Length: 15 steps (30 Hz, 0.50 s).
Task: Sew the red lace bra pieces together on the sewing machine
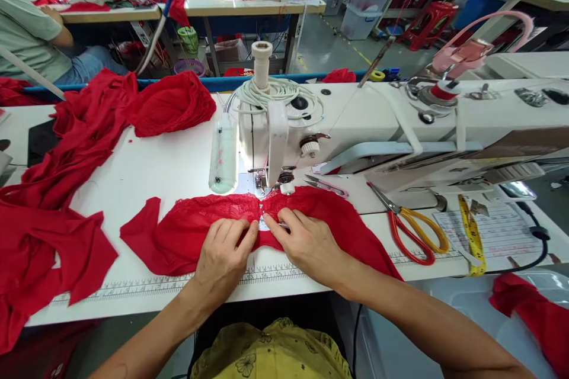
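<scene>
A red lace-trimmed garment piece [191,225] lies spread across the sewing machine bed, its middle just in front of the presser foot [262,180]. My left hand [226,249] rests on the piece left of the needle area, thumb and fingers closed on its edge. On the other side, my right hand [306,243] presses and pinches the same fabric, thumb toward the centre gap. A small metallic glint shows by the right fingers; what it is I cannot make out. The white sewing machine [284,124] stands directly behind both hands.
Thread snips [326,185] and red-and-yellow-handled scissors [411,228] lie right of the fabric. A yellow tape measure [472,237] crosses a paper sheet [502,237]. Red fabric heaps [75,148] cover the left side. A person [40,35] sits at the table behind.
</scene>
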Each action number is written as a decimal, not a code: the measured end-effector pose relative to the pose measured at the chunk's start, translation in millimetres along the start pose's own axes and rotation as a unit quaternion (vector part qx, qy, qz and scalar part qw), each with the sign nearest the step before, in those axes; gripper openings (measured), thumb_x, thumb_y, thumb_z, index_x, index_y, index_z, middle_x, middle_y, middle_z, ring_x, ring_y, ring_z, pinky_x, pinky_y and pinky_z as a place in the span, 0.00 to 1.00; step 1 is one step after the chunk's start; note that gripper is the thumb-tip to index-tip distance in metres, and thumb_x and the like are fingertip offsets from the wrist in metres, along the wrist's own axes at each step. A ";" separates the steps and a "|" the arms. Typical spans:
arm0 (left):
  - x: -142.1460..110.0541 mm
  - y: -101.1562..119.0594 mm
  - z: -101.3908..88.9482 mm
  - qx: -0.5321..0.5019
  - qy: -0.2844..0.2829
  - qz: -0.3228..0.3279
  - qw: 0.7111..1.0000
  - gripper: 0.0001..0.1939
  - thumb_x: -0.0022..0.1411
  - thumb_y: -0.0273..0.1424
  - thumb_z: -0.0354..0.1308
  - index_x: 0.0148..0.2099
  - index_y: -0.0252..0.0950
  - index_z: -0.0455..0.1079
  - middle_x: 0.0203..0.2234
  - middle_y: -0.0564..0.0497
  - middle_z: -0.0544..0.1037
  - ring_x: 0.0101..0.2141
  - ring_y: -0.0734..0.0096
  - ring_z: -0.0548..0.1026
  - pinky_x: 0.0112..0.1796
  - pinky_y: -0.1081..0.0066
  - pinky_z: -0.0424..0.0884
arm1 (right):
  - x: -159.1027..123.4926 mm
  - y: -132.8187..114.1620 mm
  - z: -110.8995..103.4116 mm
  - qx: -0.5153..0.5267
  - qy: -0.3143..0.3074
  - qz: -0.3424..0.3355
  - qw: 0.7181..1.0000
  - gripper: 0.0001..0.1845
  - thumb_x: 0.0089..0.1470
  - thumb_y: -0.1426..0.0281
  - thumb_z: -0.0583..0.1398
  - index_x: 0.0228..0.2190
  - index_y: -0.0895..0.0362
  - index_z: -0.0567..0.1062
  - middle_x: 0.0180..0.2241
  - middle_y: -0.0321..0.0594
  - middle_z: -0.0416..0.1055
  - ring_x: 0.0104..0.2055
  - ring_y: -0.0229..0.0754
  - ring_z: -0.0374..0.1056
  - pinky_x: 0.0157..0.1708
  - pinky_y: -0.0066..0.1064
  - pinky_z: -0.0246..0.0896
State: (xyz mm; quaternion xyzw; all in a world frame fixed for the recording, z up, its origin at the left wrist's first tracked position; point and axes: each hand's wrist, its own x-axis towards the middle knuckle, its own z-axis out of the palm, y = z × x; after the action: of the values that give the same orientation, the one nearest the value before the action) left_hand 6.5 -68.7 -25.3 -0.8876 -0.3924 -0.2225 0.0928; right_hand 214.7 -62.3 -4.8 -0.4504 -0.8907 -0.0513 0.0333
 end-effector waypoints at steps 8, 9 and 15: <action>-1.5 1.2 2.2 -0.020 0.017 -0.025 0.999 0.15 0.64 0.16 0.53 0.52 0.28 0.69 0.38 0.43 0.77 0.37 0.60 0.70 0.39 0.62 0.68 | -7.4 8.5 -11.8 0.010 -0.041 0.011 0.999 0.23 0.59 0.78 0.56 0.56 0.55 0.70 0.38 0.42 0.71 0.34 0.40 0.65 0.22 0.30 0.46; -2.0 1.0 2.8 -0.027 0.019 -0.029 0.999 0.15 0.64 0.16 0.54 0.52 0.28 0.69 0.38 0.42 0.77 0.37 0.60 0.70 0.38 0.62 0.68 | -6.9 7.3 -11.2 0.008 -0.042 0.009 0.999 0.23 0.60 0.78 0.56 0.56 0.55 0.70 0.38 0.42 0.71 0.34 0.40 0.65 0.22 0.31 0.44; -4.0 0.8 4.3 -0.043 0.013 -0.037 0.998 0.14 0.65 0.17 0.54 0.53 0.28 0.69 0.39 0.41 0.77 0.38 0.60 0.71 0.39 0.62 0.69 | -4.4 2.9 -6.5 0.005 -0.043 0.013 0.999 0.24 0.60 0.78 0.55 0.57 0.55 0.69 0.37 0.42 0.71 0.34 0.40 0.65 0.21 0.32 0.38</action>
State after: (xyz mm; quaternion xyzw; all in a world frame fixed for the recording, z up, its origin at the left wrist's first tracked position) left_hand 6.1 -70.5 -31.0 -0.8728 -0.4137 -0.2540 0.0510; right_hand 219.8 -64.8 1.4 -0.4635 -0.8857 -0.0268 -0.0022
